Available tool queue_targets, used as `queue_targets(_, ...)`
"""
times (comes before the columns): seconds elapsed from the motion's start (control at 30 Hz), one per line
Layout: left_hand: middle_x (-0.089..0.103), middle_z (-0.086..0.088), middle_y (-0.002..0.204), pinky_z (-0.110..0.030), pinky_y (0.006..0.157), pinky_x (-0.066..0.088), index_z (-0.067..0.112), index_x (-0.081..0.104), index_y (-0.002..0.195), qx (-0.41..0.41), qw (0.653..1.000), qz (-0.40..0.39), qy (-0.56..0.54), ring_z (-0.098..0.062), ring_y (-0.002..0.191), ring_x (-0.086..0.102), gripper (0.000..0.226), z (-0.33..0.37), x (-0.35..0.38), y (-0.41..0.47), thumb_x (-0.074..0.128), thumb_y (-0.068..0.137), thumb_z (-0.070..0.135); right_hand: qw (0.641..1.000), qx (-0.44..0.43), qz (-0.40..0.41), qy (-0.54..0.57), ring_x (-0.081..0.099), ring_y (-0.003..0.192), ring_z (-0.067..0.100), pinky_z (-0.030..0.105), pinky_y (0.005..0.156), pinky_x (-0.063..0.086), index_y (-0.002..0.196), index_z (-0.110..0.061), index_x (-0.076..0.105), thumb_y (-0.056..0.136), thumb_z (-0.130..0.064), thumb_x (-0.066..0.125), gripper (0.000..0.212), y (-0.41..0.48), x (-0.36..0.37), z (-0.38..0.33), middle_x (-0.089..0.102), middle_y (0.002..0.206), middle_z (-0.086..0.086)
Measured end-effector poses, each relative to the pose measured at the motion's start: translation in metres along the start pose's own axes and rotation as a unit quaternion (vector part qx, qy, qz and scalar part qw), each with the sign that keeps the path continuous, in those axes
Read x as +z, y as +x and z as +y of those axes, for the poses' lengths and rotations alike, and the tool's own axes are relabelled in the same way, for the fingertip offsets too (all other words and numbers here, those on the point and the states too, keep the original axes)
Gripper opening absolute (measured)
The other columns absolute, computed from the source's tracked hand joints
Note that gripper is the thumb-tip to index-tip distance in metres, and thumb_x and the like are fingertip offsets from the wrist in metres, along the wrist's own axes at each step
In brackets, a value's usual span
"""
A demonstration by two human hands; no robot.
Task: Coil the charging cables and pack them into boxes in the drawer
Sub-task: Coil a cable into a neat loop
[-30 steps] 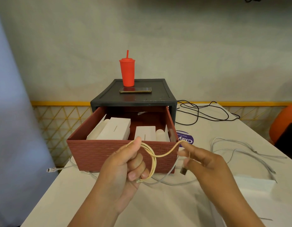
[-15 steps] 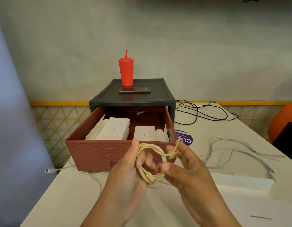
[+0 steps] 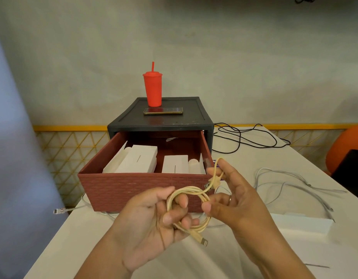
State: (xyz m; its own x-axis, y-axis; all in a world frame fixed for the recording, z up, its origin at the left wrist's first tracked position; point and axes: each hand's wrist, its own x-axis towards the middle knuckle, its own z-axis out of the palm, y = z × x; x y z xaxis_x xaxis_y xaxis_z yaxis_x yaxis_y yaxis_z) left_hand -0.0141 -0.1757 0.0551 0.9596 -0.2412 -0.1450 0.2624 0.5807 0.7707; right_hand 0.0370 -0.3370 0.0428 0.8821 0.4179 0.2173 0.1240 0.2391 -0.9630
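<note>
Cream cable (image 3: 191,189) was wound into a small coil, and you held it up between your two hands, just in front of the drawer (image 3: 134,186) and above the table (image 3: 69,244). Your left hand (image 3: 152,220) had it: fingers curled through the loop, thumb against the top strands. Your right hand (image 3: 238,200) was tight beside it, thumb pressed onto the coil's right side. The loose tail ran up over your raised fingers and came back down, its USB plug (image 3: 214,181) hanging by the palm. The other plug (image 3: 203,241) stuck out under the coil. So both hands were together, both gripping the cream cable.

Behind them the drawer stood pulled out of the black cabinet (image 3: 194,117), white boxes (image 3: 140,160) lying inside. A red cup (image 3: 152,87) with a straw and a phone (image 3: 163,110) sat on the cabinet top. White cables (image 3: 284,182) lay loose on the table to your right, and a black cable (image 3: 244,137) lay farther back beside the cabinet. Another white cable end (image 3: 58,211) hung off the table's left edge. A white box (image 3: 306,224) lay flat past your right wrist.
</note>
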Motion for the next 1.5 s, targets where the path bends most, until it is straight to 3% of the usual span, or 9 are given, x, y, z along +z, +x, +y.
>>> queue_targets(0.1,0.028,0.0,0.042,-0.034,0.069,0.052,0.01,0.049,0.049,0.026,0.999,0.03,0.022,-0.016,0.043,0.04,0.036,-0.003,0.007,0.001,0.064,0.069,0.034,1.0,0.0,-0.002,0.022,0.06,0.058,0.004,0.017,0.059,0.05,0.131,-0.034,0.039,0.052,-0.005,0.069,0.089,0.001,0.0,0.001,0.068,0.089,-0.022)
queue_targets(0.33,0.022,0.004,0.04,-0.029,0.052,0.049,0.015,0.039,0.044,0.113,0.988,0.103,-0.008,-0.01,0.033,0.027,0.04,-0.015,0.019,0.006,0.053,0.078,0.03,0.998,0.029,0.0,0.054,0.066,0.076,0.022,0.027,0.065,0.055,0.134,-0.021,0.045,0.056,-0.003,0.07,0.084,0.002,0.002,0.006,0.065,0.112,-0.003)
queue_targets(0.53,0.021,0.005,0.039,-0.024,0.045,0.042,0.016,0.04,0.043,0.159,0.978,0.137,-0.01,-0.007,0.032,0.022,0.039,-0.012,0.023,0.007,0.05,0.076,0.033,0.995,0.068,-0.032,0.063,0.066,0.087,0.008,0.022,0.069,0.051,0.124,-0.02,0.057,0.048,-0.041,0.081,0.083,-0.003,-0.003,0.005,0.07,0.107,0.0)
queue_targets(0.77,0.022,0.004,0.039,-0.026,0.046,0.042,0.015,0.041,0.046,0.161,0.98,0.111,-0.031,-0.007,0.033,0.024,0.038,-0.017,0.023,0.01,0.05,0.077,0.034,0.995,0.071,-0.066,0.03,0.064,0.091,0.019,0.038,0.091,0.05,0.101,-0.025,0.071,0.056,-0.041,0.069,0.048,-0.006,0.007,0.01,0.071,0.1,0.006)
queue_targets(0.93,0.023,0.004,0.039,-0.024,0.044,0.043,0.016,0.041,0.045,0.17,0.978,0.116,-0.033,-0.007,0.032,0.024,0.038,-0.012,0.019,0.009,0.05,0.077,0.035,0.988,0.084,-0.064,0.113,0.066,0.082,0.014,0.022,0.07,0.053,0.097,-0.018,0.073,0.042,-0.033,0.083,0.058,-0.006,0.003,0.009,0.071,0.094,0.01)
queue_targets(1.03,0.023,0.004,0.039,-0.024,0.045,0.043,0.016,0.041,0.045,0.175,0.977,0.12,-0.031,-0.007,0.033,0.024,0.039,-0.013,0.016,0.01,0.05,0.078,0.036,0.981,0.082,-0.069,0.164,0.066,0.081,0.017,0.022,0.07,0.053,0.098,-0.011,0.072,0.035,-0.032,0.091,0.07,-0.005,0.004,0.011,0.07,0.093,0.012)
queue_targets(1.27,0.023,0.004,0.043,-0.029,0.056,0.032,0.02,0.04,0.044,0.216,0.958,0.151,0.11,-0.008,0.037,0.023,0.041,-0.023,0.014,0.013,0.055,0.077,0.04,0.994,0.102,-0.018,0.044,0.063,0.064,0.005,0.016,0.061,0.048,0.068,-0.023,0.073,0.063,-0.034,0.072,0.012,-0.009,0.021,0.007,0.069,0.067,-0.001)
queue_targets(1.37,0.025,0.005,0.043,-0.025,0.054,0.032,0.024,0.048,0.041,0.229,0.939,0.154,0.204,-0.007,0.04,0.024,0.043,-0.027,0.016,0.014,0.055,0.079,0.044,0.992,0.086,0.024,-0.087,0.06,0.056,-0.001,0.01,0.055,0.046,0.056,-0.028,0.069,0.088,-0.026,0.061,0.033,-0.005,0.026,0.011,0.067,0.059,-0.008)
queue_targets(1.5,0.028,0.008,0.041,-0.012,0.043,0.031,0.023,0.049,0.038,0.256,0.917,0.152,0.267,-0.003,0.038,0.028,0.049,-0.031,0.022,0.011,0.048,0.084,0.039,0.982,0.147,0.028,-0.112,0.055,0.055,0.005,0.017,0.055,0.045,0.061,-0.019,0.062,0.092,-0.024,0.052,0.033,-0.005,0.027,0.016,0.061,0.057,-0.005)
